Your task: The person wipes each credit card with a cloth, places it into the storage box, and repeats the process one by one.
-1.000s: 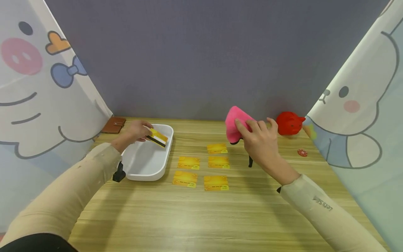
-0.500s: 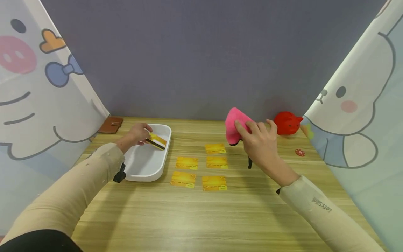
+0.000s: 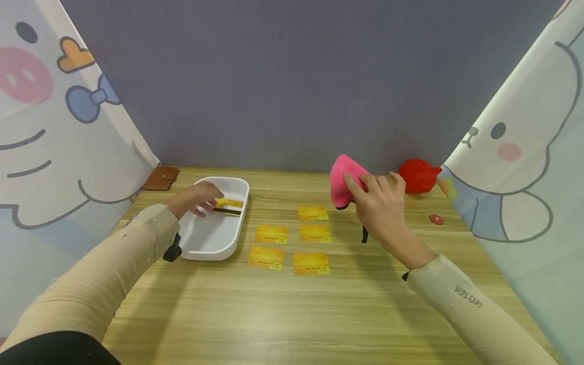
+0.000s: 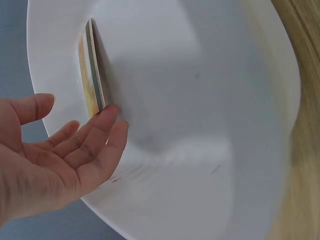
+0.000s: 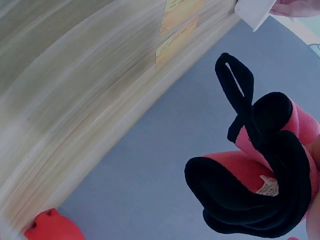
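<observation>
Half a second ago our left hand (image 3: 197,195) was pinching a striped yellow card (image 3: 231,204) inside the white tray (image 3: 207,241); now we see its grip loosened. The thumb stands well away from the other fingers, and the card, one or several, we cannot tell, lies tilted in the tray, just right of our left hand, its near end close by our fingertips. Its stripe now runs more level than before.

Our right hand (image 3: 380,203) is as it was, pinching the pink cloth (image 3: 342,176) above the counter (image 3: 292,314), a black loop (image 5: 240,106) hanging from it.

Between our hands, five yellow cards (image 3: 271,233) lie flat on the counter just as they did. Beyond our left hand and to its left is the brown wallet (image 3: 160,178); beyond our right hand sits the red piggy bank (image 3: 417,177), and to that hand's right lies a red chip (image 3: 436,219), all unmoved.
</observation>
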Demonstrator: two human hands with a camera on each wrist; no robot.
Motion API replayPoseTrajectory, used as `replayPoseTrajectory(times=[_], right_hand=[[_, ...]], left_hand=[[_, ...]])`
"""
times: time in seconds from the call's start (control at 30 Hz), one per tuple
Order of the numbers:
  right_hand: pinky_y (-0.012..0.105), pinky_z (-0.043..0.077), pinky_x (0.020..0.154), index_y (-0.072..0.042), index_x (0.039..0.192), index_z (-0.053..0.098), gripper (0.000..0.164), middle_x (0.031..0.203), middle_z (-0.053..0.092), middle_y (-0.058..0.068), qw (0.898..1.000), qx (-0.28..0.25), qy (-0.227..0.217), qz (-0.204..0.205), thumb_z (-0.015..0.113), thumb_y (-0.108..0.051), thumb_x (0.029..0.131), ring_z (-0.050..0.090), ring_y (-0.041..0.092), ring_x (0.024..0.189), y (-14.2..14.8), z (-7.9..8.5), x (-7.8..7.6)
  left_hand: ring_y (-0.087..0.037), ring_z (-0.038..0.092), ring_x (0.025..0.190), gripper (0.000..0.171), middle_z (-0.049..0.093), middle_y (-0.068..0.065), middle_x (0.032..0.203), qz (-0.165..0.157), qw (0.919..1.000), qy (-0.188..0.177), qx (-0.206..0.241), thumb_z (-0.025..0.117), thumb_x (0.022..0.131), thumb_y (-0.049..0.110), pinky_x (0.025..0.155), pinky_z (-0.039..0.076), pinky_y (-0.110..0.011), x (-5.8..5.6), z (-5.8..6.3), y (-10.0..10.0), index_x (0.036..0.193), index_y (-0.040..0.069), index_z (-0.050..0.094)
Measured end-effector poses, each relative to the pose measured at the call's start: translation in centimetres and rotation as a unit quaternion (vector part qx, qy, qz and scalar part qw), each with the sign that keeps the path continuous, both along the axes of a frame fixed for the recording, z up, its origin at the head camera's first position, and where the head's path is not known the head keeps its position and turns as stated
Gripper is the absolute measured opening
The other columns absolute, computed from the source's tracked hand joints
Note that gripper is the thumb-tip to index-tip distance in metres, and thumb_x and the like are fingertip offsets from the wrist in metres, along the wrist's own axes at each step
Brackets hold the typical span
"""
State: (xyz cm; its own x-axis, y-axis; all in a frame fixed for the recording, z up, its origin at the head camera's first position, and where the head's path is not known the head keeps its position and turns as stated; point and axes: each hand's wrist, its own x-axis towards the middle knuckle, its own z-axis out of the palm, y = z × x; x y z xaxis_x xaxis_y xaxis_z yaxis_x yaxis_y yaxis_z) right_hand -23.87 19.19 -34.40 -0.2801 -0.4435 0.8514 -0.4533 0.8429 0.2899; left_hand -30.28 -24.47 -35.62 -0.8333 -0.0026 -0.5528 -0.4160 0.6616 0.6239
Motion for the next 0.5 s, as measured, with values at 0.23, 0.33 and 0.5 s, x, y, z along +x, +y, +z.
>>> replayPoseTrajectory(times=[0.23,0.33,0.5], right_hand=[[0.067,0.042,0.090,-0.015,0.115,0.072,0.031,0.092,0.069,0.016,1.000,-0.003,-0.006,-0.001,0.062,0.000,0.089,0.061,0.038,0.077,0.03,-0.07,-0.05],[0.067,0.042,0.091,-0.015,0.114,0.072,0.030,0.092,0.069,0.016,1.000,-0.006,-0.005,0.000,0.062,0.000,0.090,0.061,0.038,0.078,0.01,-0.07,-0.09],[0.067,0.043,0.090,-0.015,0.114,0.072,0.030,0.092,0.069,0.016,1.000,-0.007,-0.005,0.001,0.062,0.000,0.090,0.061,0.038,0.078,0.01,-0.05,-0.09]], left_hand=[[-0.034,0.059,0.113,0.057,0.048,-0.028,0.137,-0.024,0.9996,0.002,-0.016,0.046,0.103,0.028,0.092,0.053,-0.047,-0.28,0.02,-0.16,0.148,-0.001,0.028],[-0.033,0.061,0.110,0.058,0.047,-0.030,0.139,-0.028,0.9994,-0.003,-0.019,0.045,0.104,0.029,0.092,0.053,-0.047,-0.48,0.08,-0.15,0.150,-0.002,0.028],[-0.033,0.062,0.107,0.059,0.046,-0.031,0.141,-0.023,0.9995,-0.013,-0.018,0.046,0.104,0.029,0.092,0.054,-0.045,-0.66,0.23,0.00,0.151,-0.002,0.028]])
